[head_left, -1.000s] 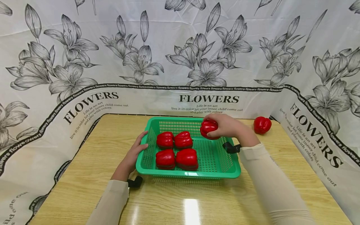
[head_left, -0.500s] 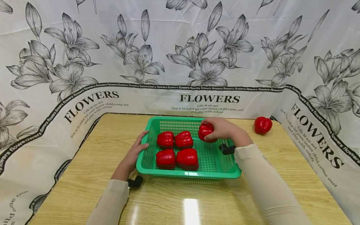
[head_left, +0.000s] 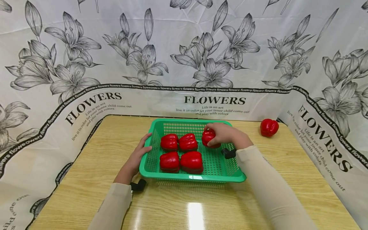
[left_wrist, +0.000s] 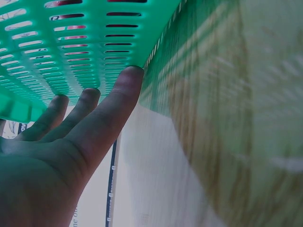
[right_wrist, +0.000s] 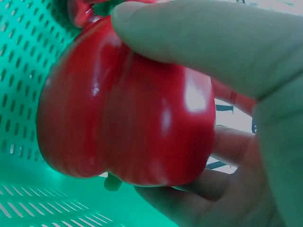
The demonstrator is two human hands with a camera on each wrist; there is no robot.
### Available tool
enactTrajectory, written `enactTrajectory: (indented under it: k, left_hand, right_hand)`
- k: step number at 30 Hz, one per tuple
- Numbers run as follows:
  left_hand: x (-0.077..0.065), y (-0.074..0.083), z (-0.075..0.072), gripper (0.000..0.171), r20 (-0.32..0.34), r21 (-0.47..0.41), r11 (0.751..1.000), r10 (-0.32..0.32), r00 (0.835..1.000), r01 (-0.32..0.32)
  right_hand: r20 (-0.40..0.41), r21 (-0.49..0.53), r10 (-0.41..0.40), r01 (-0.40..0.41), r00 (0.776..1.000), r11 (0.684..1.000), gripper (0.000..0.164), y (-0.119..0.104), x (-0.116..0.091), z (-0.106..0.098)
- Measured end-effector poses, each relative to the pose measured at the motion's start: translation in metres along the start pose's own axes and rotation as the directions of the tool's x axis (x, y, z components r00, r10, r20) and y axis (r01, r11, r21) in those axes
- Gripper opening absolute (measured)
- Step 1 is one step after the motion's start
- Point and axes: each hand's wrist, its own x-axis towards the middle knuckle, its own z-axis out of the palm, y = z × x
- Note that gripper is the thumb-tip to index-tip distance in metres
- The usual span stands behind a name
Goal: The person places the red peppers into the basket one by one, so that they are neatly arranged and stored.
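In the head view, a green plastic basket (head_left: 192, 177) stands on the table with several red bell peppers in it. Two sit at the back, one of them a bell pepper (head_left: 188, 142), and two in front, including a larger bell pepper (head_left: 191, 162). My right hand (head_left: 225, 134) grips another bell pepper (right_wrist: 128, 118), thumb on one side and fingers on the other, inside the basket's back right part. Whether it touches the basket floor is hidden. My left hand (head_left: 137, 158) rests against the basket's left side; straight fingers (left_wrist: 102, 118) touch the outer wall (left_wrist: 75, 52).
One more red bell pepper (head_left: 269, 127) lies on the wooden table (head_left: 95, 179) at the back right, outside the basket. A flower-printed cloth (head_left: 161, 95) hangs behind and at both sides of the table. Black camera mounts (head_left: 228, 153) sit at the wrists.
My right hand has moved slightly left and lowered the bell pepper it holds further into the basket. The left hand and the other peppers have stayed in place.
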Motion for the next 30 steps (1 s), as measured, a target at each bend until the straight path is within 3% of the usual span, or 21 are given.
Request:
enactTrajectory:
  k: [17, 30]
  left_hand:
    - [-0.002, 0.003, 0.001, 0.05, -0.001, -0.003, 1.0, 0.003, 1.0, -0.003]
    - [-0.002, 0.002, 0.0, 0.05, 0.006, -0.006, 1.0, 0.011, 1.0, -0.011]
  right_hand:
    - [0.102, -0.051, 0.015, -0.009, 0.995, 0.999, 0.055, 0.002, 0.014, 0.012]
    - [0.118, -0.095, 0.023, -0.011, 0.993, 0.995, 0.055, -0.003, 0.016, 0.015]
